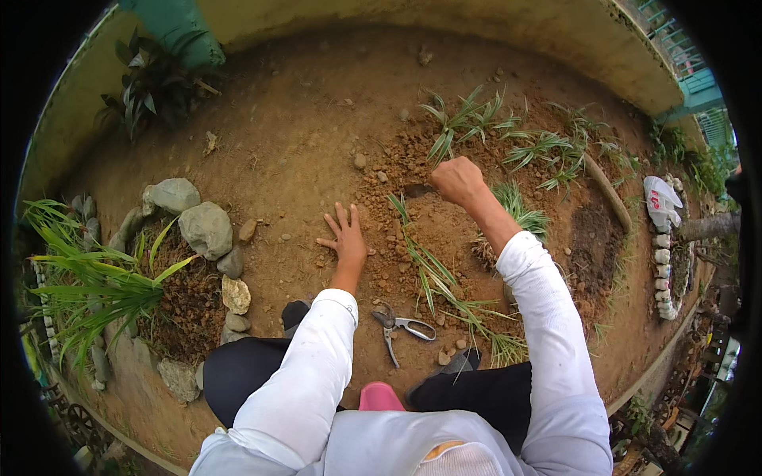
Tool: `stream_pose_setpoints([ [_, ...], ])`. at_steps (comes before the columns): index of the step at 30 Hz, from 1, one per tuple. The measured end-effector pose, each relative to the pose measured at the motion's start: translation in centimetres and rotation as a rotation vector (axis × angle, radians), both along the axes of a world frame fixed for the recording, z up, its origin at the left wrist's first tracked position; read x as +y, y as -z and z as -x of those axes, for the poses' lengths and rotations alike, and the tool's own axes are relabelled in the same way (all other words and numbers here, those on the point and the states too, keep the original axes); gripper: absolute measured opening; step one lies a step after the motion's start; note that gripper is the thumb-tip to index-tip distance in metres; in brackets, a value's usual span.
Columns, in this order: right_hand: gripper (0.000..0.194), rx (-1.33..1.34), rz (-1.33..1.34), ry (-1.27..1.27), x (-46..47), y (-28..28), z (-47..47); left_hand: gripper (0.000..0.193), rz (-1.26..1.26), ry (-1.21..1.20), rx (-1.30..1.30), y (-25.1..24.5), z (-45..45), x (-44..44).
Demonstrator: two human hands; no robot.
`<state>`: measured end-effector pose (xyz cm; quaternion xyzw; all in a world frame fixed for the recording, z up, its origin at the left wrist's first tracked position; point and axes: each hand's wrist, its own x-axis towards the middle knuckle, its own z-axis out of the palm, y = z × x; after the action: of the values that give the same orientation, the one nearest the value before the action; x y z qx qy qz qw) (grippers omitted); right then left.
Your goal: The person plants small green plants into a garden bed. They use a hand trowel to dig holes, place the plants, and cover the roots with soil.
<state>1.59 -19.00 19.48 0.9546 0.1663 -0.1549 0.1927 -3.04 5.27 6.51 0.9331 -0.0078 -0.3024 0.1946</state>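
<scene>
My left hand (pixel 345 241) rests palm down on the bare soil with its fingers spread, holding nothing. Closed in a fist, my right hand (pixel 461 181) grips a small digging tool (pixel 419 190). Only the tool's dark blade shows at the loosened earth; its handle is hidden in the fist. Just beyond that hand grows a variegated spider plant (pixel 458 122). A cut or uprooted clump of striped leaves (pixel 431 268) lies between my arms. Another leafy clump (pixel 518 208) is partly behind my right forearm. Pruning shears (pixel 402 330) lie on the ground between my feet, blades pointing away.
Stones (pixel 205 229) ring a planted bed with a long-leaved plant (pixel 101 279) on the left. More striped plants (pixel 547 152) and a wooden stick (pixel 607 193) lie to the right. A plastic bag (pixel 661 202) sits beyond them. A yellow wall (pixel 417 18) bounds the far side.
</scene>
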Motion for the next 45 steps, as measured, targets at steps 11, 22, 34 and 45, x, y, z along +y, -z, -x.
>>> stream_pose_setpoints([
  [11, 0.044, 0.375, -1.072, 0.924, -7.0, 8.3, 7.4, 0.118, -0.025, 0.004, 0.02, -0.2, -0.1, -0.1],
  [22, 0.057, 0.204, -2.282, 1.92, 4.1, 8.3, 17.3, 0.124, -0.036, 0.007, 0.012, 0.5, 0.1, 0.0],
  [34, 0.026, -0.044, -0.455, 0.702, 0.6, -12.8, 6.0, 0.118, 0.013, -0.006, 0.042, 0.1, -0.2, 0.1],
  [45, 0.007, -0.185, -0.241, 0.194, 8.7, 4.3, 4.7, 0.11, 0.031, -0.023, 0.015, 0.9, 0.0, 0.2],
])
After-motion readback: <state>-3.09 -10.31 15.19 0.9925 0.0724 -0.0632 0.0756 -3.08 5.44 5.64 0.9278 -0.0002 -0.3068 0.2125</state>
